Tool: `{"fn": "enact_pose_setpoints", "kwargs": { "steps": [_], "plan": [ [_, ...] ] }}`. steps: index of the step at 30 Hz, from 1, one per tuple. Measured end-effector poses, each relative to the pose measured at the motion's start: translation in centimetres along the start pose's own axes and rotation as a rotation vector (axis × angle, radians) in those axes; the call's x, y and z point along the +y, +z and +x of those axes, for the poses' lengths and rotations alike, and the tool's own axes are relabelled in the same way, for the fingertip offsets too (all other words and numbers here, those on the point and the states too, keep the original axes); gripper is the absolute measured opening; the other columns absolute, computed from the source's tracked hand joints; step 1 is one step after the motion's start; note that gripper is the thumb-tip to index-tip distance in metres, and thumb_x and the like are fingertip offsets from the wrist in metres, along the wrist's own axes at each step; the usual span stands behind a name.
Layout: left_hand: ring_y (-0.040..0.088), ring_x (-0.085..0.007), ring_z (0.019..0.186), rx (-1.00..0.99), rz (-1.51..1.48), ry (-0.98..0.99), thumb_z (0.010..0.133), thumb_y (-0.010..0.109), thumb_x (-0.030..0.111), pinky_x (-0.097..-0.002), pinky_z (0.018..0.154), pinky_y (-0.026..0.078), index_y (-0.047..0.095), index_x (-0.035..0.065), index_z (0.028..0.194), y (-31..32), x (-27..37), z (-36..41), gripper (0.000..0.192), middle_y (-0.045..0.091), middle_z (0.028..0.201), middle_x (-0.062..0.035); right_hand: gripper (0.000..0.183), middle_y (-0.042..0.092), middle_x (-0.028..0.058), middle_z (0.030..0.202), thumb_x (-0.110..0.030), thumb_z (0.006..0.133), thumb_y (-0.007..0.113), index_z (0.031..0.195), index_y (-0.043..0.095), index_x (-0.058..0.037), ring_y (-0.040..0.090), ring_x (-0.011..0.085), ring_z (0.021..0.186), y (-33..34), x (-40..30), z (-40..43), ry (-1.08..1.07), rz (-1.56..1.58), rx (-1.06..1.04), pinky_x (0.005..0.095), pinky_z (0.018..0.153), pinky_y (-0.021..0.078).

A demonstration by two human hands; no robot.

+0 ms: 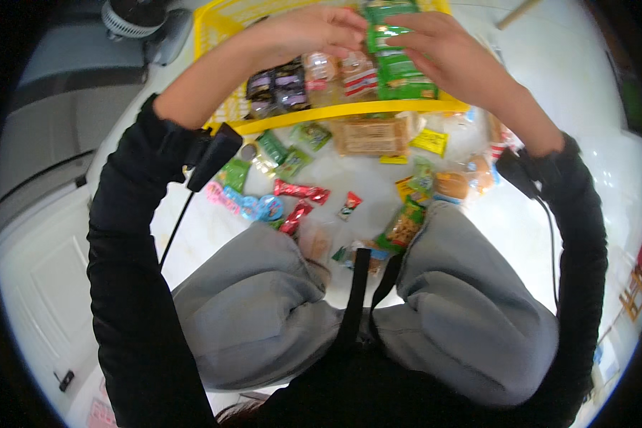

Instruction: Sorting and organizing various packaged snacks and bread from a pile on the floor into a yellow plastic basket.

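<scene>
A yellow plastic basket stands in front of me with packaged snacks inside. Over its right part, my right hand has its fingertips on a green snack packet, which it seems to grip. Close by on the left, my left hand is slightly blurred, its fingers bent and apart with nothing visible in them. More green packets lie in a stack below my right hand. To their left are bread packs in clear wrappers and dark packets with purple labels. My forearms hide part of the basket.
Loose snacks lie on the pale floor between basket and knees: a brown wrapped pack, red-wrapped sweets, blue round packs, a green nut packet and wrapped buns. A grey sofa and small fan stand left.
</scene>
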State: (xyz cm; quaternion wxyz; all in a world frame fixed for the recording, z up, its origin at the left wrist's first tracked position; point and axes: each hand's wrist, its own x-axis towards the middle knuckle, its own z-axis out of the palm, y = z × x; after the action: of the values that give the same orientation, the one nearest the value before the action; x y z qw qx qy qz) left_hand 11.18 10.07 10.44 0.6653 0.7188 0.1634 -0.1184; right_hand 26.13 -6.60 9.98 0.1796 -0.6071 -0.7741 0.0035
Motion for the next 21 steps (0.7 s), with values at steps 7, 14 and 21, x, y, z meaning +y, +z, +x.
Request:
{"fn": "enact_pose_setpoints", "kwargs": {
  "steps": [7, 14, 21],
  "plan": [
    [0.054, -0.0108, 0.079, -0.592, 0.258, -0.467, 0.081, 0.052, 0.014, -0.0242, 0.069, 0.044, 0.058, 0.0025, 0.093, -3.3, -0.6, -13.9, 0.018, 0.06, 0.084, -0.0045, 0.025, 0.054, 0.0064, 0.1, -0.004, 0.069, 0.051, 0.094, 0.054, -0.0079, 0.052, 0.0261, 0.087, 0.3, -8.6, 2.5, -0.219, 0.361, -0.046, 0.0343, 0.075, 0.0429],
    [0.056, -0.0259, 0.075, -0.186, 0.887, -0.686, 0.069, 0.06, 0.025, -0.034, 0.064, 0.044, 0.057, 0.0026, 0.084, -3.7, -17.7, -21.8, 0.027, 0.059, 0.082, -0.0123, 0.019, 0.051, 0.0076, 0.096, -0.005, 0.069, 0.052, 0.088, 0.054, -0.0056, 0.048, 0.0248, 0.094, 11.1, -12.7, 3.2, -0.416, 0.534, -0.559, 0.0347, 0.081, 0.0387],
    [0.046, -0.0307, 0.092, 0.523, 0.988, -0.528, 0.058, 0.07, 0.024, -0.0376, 0.074, 0.041, 0.042, 0.005, 0.099, 0.5, -24.1, -23.1, 0.053, 0.046, 0.095, -0.0147, 0.016, 0.052, 0.0094, 0.09, -0.007, 0.066, 0.052, 0.082, 0.054, -0.004, 0.048, 0.0253, 0.09, 19.7, -15.7, 4.9, -0.284, 0.376, -0.326, 0.0346, 0.082, 0.0357]
  ]
}}
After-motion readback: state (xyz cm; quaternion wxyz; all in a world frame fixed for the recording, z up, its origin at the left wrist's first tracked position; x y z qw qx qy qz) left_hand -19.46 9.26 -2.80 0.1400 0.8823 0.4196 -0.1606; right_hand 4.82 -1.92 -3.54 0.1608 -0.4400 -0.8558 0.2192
